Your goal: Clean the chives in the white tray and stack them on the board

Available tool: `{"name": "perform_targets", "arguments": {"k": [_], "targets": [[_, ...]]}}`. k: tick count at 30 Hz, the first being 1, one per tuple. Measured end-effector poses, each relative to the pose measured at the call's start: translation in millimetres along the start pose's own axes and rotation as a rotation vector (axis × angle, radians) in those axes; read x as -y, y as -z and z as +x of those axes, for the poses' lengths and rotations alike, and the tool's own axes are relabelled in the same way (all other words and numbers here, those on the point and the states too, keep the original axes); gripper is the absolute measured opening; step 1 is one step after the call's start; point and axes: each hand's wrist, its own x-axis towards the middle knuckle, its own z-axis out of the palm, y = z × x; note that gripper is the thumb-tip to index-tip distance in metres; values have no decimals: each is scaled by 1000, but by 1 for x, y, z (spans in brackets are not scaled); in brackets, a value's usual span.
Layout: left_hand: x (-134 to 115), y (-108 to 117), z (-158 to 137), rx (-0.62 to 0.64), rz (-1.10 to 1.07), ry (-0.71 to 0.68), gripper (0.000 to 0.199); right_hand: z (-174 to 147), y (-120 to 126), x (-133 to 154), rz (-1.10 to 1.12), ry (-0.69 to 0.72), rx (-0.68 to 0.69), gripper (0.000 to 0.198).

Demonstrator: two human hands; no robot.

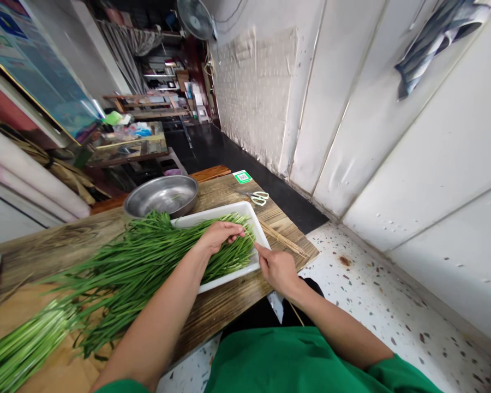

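Long green garlic chives [147, 256] lie in a white plastic tray [265, 240], their leaves spilling over its left end. Above the cut stem ends, my left hand [223, 234] is closed in a pinch on chive stems, though the fingertips partly hide them. My right hand [279, 268], at the tray's right corner, is closed around a thin bamboo skewer [297, 315]. One end points toward my left fingertips; the other sticks out below my hand. Loose bamboo skewers [284, 240] lie on the table right of the tray.
Behind the tray stand a steel bowl [161, 195] and white-handled scissors [259, 197], near a green QR card [242, 177]. More chives [33, 338] lie on brown paper at left. The wooden table [225, 311] ends close to my body; a white wall [352, 136] rises at right.
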Motion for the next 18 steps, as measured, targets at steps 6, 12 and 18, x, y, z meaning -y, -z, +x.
{"name": "perform_targets", "arguments": {"k": [6,12,18], "targets": [[1,4,1,56,-19,9,30,-1,-1,3,4,1,-16,37],[-2,1,-6,176,-28,-7,25,0,0,9,47,-4,-57,33],[-2,-12,-22,398,206,-116,26,6,-3,7,100,-85,-87,25]]}}
